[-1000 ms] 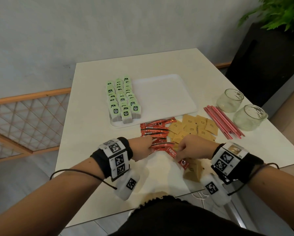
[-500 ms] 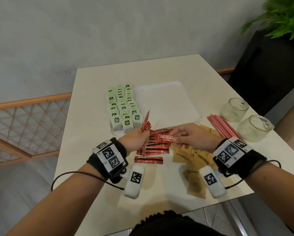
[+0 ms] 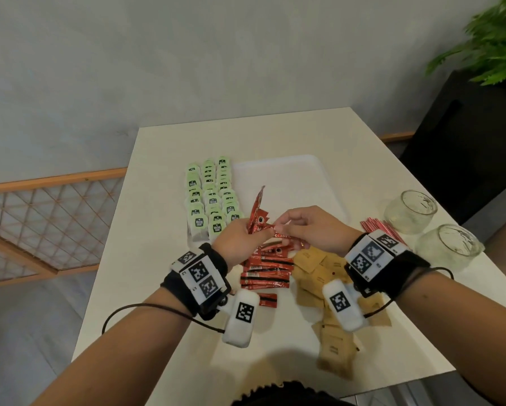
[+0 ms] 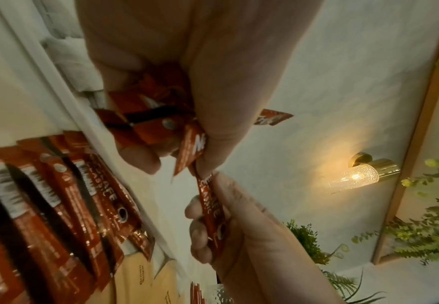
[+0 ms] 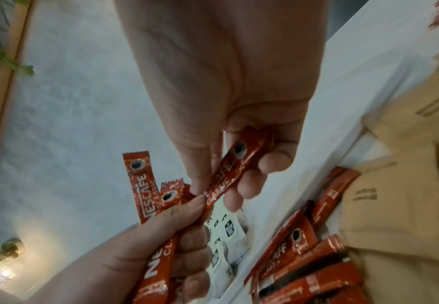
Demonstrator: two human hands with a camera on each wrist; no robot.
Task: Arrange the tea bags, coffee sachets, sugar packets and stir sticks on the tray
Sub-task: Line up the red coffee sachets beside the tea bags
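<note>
My left hand [image 3: 250, 231] grips a small bunch of red coffee sachets [image 3: 257, 210] that stand upright above the tray's near edge. My right hand [image 3: 282, 227] pinches one more red sachet [image 5: 229, 170] and holds its end against the left thumb. More red sachets [image 3: 266, 269] lie piled on the table under my hands. Brown sugar packets [image 3: 319, 268] are scattered to their right. Green tea bags [image 3: 210, 197] fill the left side of the white tray [image 3: 290, 180] in three rows. Red stir sticks [image 3: 376, 227] lie right of my right wrist.
Two glass jars [image 3: 410, 210] [image 3: 448, 247] stand near the table's right edge beside the stir sticks. The right part of the tray is bare. A wooden lattice rail [image 3: 41, 218] runs left of the table, and a dark planter [image 3: 465, 148] stands at the right.
Both hands rose from the pile on the table. The left now holds several sachets upright, and the right has brought a single sachet up against them.
</note>
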